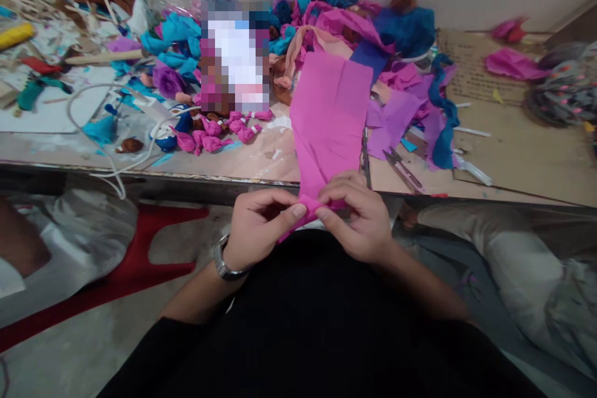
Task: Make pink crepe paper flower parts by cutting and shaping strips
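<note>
1. Left hand point(256, 224), one, with a metal wristwatch point(226, 261) worn at the wrist. Its grip was narrow: a folded pink piece point(308, 204) was pinched between thumb and fingers.
2. Right hand point(359, 217), one, bare at the wrist. Its grip was likewise narrow, the same piece being held at its opposite side by thumb and fingers.
3. Pink sheet point(329, 106), one, creased. It was laid on the desk point(261, 161), its lower end brought over the front edge, where it was partly covered by the right hand. Whether the folded piece was joined to it could not be told.
4. Dark blue sheet point(370, 62), one, partly covered by the pink sheet's upper right corner.
5. Thread snips point(405, 171), one pair, laid on the desk to the right of the pink sheet.
6. Purple pieces point(396, 118), several, crumpled, heaped just beside the pink sheet.
7. Pink twisted bundles point(212, 143), several, grouped to the left of the sheet, near the desk's front edge.
8. White adaptor point(153, 110), one, placed left of the bundles.
9. Cardboard point(522, 143), marked with handwriting, spread at the right.
10. Pale trousers point(499, 249), worn by another person, seen at the right below the desk.
</note>
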The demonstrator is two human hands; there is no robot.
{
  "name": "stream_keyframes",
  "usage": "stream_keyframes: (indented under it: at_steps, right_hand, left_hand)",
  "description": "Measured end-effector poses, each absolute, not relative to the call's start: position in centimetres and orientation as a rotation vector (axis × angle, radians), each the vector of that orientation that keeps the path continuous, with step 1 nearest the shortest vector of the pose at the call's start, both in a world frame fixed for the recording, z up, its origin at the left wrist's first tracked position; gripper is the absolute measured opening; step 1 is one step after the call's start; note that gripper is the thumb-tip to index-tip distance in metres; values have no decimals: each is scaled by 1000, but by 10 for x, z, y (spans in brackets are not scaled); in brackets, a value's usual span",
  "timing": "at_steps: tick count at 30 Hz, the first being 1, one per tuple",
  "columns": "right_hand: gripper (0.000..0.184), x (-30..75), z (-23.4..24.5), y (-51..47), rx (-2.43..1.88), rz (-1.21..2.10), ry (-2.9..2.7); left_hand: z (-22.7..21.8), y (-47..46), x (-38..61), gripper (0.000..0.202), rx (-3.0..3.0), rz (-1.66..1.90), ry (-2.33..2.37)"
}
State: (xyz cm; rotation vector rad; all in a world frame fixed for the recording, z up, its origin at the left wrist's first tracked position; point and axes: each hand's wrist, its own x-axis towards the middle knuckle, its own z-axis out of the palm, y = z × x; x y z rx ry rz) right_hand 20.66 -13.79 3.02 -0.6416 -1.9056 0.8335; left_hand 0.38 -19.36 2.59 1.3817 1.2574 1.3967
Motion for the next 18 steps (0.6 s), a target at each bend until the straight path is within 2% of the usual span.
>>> stream_keyframes:
  at_steps: [5, 9, 15, 18]
  right_hand:
    - [23, 215, 29, -133, -592, 854, -1987]
    - [34, 225, 34, -115, -437, 944, -2275]
    - [17, 227, 50, -90, -137, 1123, -2534]
    - [18, 224, 52, -86, -70, 1209, -2648]
  left_hand:
    - [25, -193, 0, 3, 1408, 1450, 1264]
    - [24, -197, -3, 5, 1525, 1478, 1173]
    - [35, -204, -13, 24, 1809, 1326, 807]
    - [42, -204, -22, 27, 1910, 1188, 666]
